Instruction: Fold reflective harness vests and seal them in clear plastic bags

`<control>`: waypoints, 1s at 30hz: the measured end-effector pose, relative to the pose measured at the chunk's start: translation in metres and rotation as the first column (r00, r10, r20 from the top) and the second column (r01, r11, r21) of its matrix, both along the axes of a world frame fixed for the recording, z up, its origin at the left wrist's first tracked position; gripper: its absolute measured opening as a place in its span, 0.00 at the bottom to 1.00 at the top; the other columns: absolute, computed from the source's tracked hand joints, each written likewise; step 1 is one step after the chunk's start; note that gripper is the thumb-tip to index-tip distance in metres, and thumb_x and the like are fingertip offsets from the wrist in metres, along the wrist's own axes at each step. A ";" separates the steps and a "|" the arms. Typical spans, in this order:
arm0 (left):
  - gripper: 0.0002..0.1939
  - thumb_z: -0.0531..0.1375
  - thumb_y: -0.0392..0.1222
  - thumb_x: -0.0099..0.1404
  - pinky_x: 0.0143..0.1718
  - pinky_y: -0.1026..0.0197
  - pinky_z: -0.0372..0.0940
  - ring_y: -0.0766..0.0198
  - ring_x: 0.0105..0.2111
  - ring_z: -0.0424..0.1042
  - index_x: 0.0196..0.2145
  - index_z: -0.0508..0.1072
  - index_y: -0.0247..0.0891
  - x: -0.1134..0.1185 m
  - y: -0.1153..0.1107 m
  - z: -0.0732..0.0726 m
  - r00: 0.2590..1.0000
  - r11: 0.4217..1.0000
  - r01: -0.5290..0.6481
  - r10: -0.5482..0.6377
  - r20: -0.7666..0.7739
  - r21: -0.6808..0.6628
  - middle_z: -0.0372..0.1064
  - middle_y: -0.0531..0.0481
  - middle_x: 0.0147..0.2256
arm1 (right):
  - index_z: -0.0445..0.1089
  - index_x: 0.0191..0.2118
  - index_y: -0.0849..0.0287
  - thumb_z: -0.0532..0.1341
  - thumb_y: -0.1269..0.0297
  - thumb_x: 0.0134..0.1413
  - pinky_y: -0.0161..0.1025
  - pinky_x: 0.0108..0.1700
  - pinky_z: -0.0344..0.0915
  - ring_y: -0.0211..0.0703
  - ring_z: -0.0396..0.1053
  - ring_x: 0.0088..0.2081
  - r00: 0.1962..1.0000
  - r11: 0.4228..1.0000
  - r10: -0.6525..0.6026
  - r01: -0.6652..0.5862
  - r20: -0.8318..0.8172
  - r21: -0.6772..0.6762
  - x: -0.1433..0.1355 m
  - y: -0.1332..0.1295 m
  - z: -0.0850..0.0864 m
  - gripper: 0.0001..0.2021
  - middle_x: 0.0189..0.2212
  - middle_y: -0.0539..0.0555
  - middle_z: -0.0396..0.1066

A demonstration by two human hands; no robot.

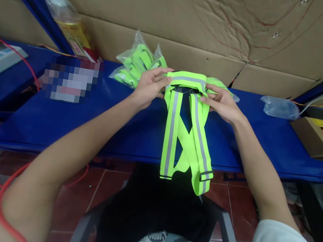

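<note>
A neon-yellow reflective harness with grey stripes is stretched between my hands above the blue table. My left hand pinches the left end of its folded top band. On the right end, my right hand grips the band with thumb and fingers. Several straps dangle over the table's front edge, two of them crossing. A black buckle sits low on the right strap. Behind my left hand lie clear plastic bags holding more neon-yellow straps. Part of another neon-yellow piece shows behind my right hand.
The blue table backs onto a cardboard wall. A bottle with a yellow label stands at the back left. An open cardboard box and a crumpled plastic bag are on the right. A red hose loops at lower left.
</note>
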State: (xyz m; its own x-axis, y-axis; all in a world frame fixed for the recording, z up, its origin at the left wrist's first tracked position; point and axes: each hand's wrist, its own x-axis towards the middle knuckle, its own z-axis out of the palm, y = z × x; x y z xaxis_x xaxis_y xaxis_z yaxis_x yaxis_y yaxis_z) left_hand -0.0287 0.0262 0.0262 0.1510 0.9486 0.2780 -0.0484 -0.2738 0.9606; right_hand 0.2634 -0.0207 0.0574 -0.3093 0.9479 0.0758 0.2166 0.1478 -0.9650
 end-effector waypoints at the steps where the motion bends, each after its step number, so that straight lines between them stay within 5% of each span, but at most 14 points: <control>1: 0.20 0.73 0.47 0.69 0.25 0.66 0.73 0.64 0.30 0.77 0.56 0.80 0.42 0.000 0.000 0.000 1.000 1.000 -0.004 0.004 0.000 0.013 0.81 0.46 0.38 | 0.77 0.66 0.55 0.80 0.40 0.49 0.43 0.36 0.81 0.52 0.83 0.41 1.000 1.000 0.000 -0.001 0.009 0.019 0.001 0.002 -0.002 0.41 0.44 0.56 0.86; 6: 0.22 0.75 0.48 0.67 0.26 0.67 0.74 0.63 0.31 0.79 0.56 0.81 0.42 -0.002 0.002 -0.002 1.000 0.999 0.018 -0.018 0.014 0.050 0.81 0.45 0.41 | 0.85 0.45 0.58 0.80 0.37 0.47 0.40 0.28 0.74 0.45 0.77 0.30 0.966 0.946 -0.186 0.126 0.182 0.300 0.007 0.011 -0.009 0.30 0.35 0.55 0.83; 9: 0.23 0.76 0.49 0.67 0.27 0.66 0.76 0.63 0.32 0.80 0.56 0.81 0.42 -0.002 0.000 -0.001 1.000 0.998 0.008 -0.008 0.008 0.063 0.81 0.45 0.42 | 0.83 0.34 0.59 0.81 0.40 0.46 0.41 0.22 0.68 0.40 0.68 0.20 0.937 0.942 -0.238 0.158 0.256 0.296 0.009 0.009 -0.010 0.25 0.22 0.53 0.77; 16: 0.23 0.74 0.49 0.68 0.28 0.66 0.77 0.61 0.36 0.81 0.57 0.80 0.44 0.001 -0.013 0.009 0.999 0.999 0.005 -0.004 -0.039 0.032 0.81 0.45 0.45 | 0.78 0.33 0.54 0.81 0.41 0.45 0.46 0.19 0.70 0.51 0.74 0.20 0.961 0.976 -0.216 0.206 0.171 0.075 -0.005 0.001 -0.012 0.24 0.21 0.54 0.77; 22: 0.27 0.74 0.58 0.68 0.31 0.62 0.78 0.57 0.39 0.83 0.58 0.78 0.46 0.002 -0.013 0.010 0.998 0.998 0.003 0.001 -0.059 0.067 0.81 0.44 0.45 | 0.75 0.28 0.55 0.72 0.41 0.63 0.49 0.34 0.79 0.47 0.74 0.21 0.869 0.931 -0.289 0.157 0.401 0.330 -0.007 -0.004 -0.009 0.23 0.20 0.53 0.75; 26: 0.29 0.74 0.61 0.68 0.31 0.60 0.78 0.53 0.41 0.84 0.59 0.78 0.47 0.001 -0.010 0.009 0.999 0.998 -0.011 0.014 -0.050 0.063 0.81 0.43 0.44 | 0.66 0.26 0.53 0.75 0.38 0.60 0.43 0.22 0.75 0.51 0.79 0.22 0.959 0.993 -0.116 0.114 0.259 0.020 -0.013 -0.005 -0.011 0.28 0.18 0.53 0.71; 30: 0.29 0.73 0.63 0.69 0.35 0.56 0.80 0.51 0.43 0.84 0.61 0.76 0.47 -0.001 -0.006 0.008 0.998 0.998 -0.011 0.014 -0.053 0.063 0.81 0.43 0.43 | 0.71 0.33 0.57 0.80 0.46 0.55 0.38 0.24 0.79 0.50 0.84 0.28 0.997 0.977 -0.069 0.061 -0.030 -0.204 -0.020 -0.004 -0.010 0.23 0.25 0.55 0.76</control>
State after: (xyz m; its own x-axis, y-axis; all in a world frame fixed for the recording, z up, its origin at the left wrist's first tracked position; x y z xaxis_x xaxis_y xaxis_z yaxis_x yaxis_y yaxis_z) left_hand -0.0299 0.0202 0.0337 0.1554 0.9316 0.3287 0.0066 -0.3337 0.9427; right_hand 0.2430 -0.0250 0.0475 -0.2472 0.9627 -0.1099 0.1828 -0.0651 -0.9810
